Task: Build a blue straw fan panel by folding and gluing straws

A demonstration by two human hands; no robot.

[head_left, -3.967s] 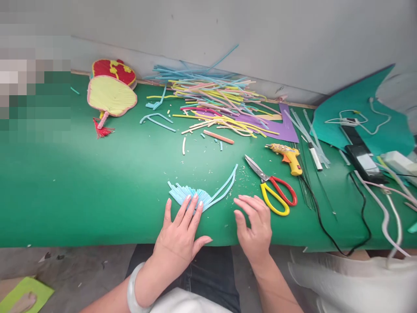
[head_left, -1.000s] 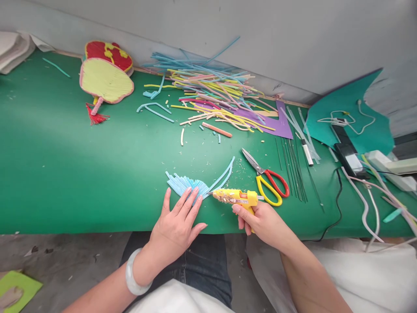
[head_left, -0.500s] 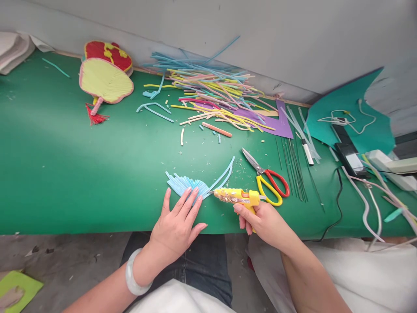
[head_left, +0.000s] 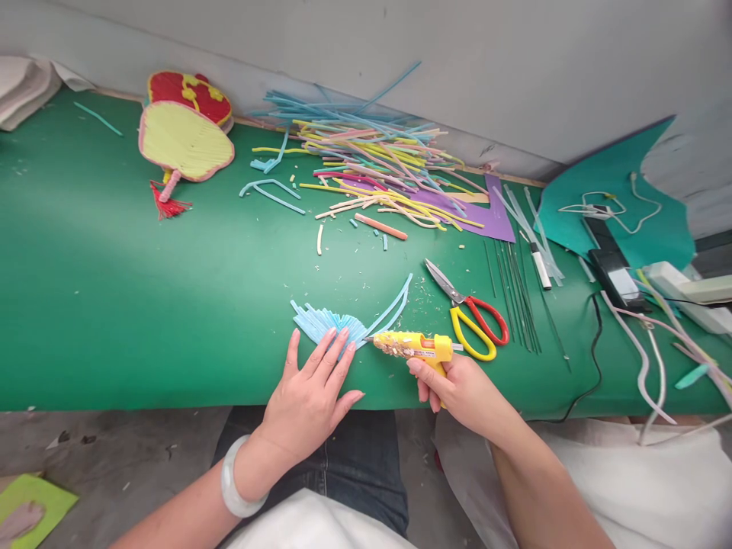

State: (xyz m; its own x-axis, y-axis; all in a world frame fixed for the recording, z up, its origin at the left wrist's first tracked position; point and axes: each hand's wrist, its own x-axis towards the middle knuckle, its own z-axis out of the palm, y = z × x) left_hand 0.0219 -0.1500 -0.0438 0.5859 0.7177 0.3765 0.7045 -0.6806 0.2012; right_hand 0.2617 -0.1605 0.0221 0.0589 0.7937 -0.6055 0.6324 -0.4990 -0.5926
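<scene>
A fan-shaped piece of light blue strips (head_left: 325, 323) lies flat near the table's front edge. Spread over its lower part, my left hand (head_left: 312, 393) presses down with fingers stretched out. Two long blue strips (head_left: 394, 303) reach up and right from the piece's right end. My right hand (head_left: 449, 385) is wrapped round the handle of a yellow hot glue gun (head_left: 415, 345). The gun's nozzle points left and meets the strips at that right end, or hovers just over them; I cannot tell which. Scissors (head_left: 463, 309) with one red and one yellow handle lie beside the gun.
Colourful fuzzy strips (head_left: 377, 145) are heaped along the wall. Two fan-shaped crafts (head_left: 186, 141) lie at the back left. To the right are thin wires (head_left: 518, 297), a marker (head_left: 540, 267), a black cord (head_left: 592, 374) and a power strip (head_left: 686, 297). The green table (head_left: 142, 305) ends close to my lap.
The glue gun and my right hand have shifted very slightly left. My left hand and the blue piece have stayed in place.
</scene>
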